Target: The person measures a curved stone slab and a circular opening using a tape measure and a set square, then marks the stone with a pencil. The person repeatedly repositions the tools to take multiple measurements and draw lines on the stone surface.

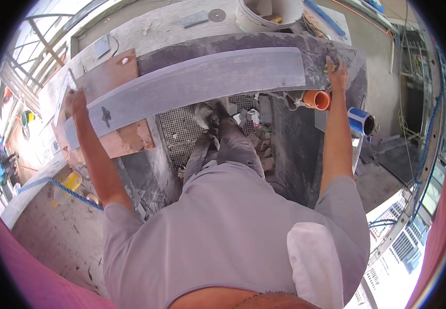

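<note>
A long grey slab strip [207, 74] lies across the work surface in front of me, its edge bowed by the lens. My left hand [76, 103] is closed by its far left end, with a thin pale edge sticking up past the fingers; what it grips is unclear. Beyond the strip's right end, my right hand [337, 74] is bent over the dark board [354, 64], its fingers around a small yellow-and-black thing [331, 68] that they partly hide. A small dark cross-shaped mark or piece [106, 117] shows on the strip's left part.
Reddish-brown boards [135, 139] lie under the strip's left part. A white bucket [246, 18] with things inside stands at the back. An orange pipe [316, 99] and a blue-and-white cylinder [359, 121] are at right. Rubble [264, 141] and mesh [181, 126] lie around my feet.
</note>
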Demonstrator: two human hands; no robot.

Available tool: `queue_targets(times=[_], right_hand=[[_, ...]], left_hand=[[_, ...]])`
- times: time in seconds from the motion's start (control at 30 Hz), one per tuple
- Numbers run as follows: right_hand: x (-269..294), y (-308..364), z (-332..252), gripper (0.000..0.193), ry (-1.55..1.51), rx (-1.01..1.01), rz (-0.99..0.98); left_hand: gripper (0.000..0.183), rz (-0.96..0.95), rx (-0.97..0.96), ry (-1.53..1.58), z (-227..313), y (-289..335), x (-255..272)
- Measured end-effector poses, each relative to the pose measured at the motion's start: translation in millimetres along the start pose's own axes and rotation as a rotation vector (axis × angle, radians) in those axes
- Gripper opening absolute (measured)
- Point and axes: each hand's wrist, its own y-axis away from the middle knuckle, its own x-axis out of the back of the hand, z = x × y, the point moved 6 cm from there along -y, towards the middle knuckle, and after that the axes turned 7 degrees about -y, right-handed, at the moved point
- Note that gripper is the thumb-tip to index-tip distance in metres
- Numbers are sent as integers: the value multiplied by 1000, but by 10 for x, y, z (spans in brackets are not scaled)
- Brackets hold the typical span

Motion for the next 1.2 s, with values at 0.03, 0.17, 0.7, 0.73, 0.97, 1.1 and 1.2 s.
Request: queue_targets(times=[0.03, 0.17, 0.7, 0.73, 0.97, 1.1, 1.2], right_hand=[[116, 10, -59, 65, 35, -44, 22], [554, -21, -781, 58, -138, 49, 167], [1007, 1421, -3162, 42, -1411, -405, -738], [782, 1709, -3088, 39, -1319, -607, -863], [-157, 2648, -2946, 24, -1181, -557, -483], [-330, 2798, -2855, 24, -1091, -541, -304], [-393, 2877, -2865, 21, -1207, -648, -322]], left_hand=[[57, 22, -62, 94, 262, 299, 176], [57, 91, -319, 186, 1456, 1873, 932], [47, -896, -623, 621, 3450, 2592, 6], [45, -1005, -625, 612, 3410, 2580, -369], [46, -917, -952, 86, 3130, 2465, -1791], [59, -784, -1105, -83, 3308, 2687, -2080], [67, -646, -1204, -50, 3596, 2951, -2172]])
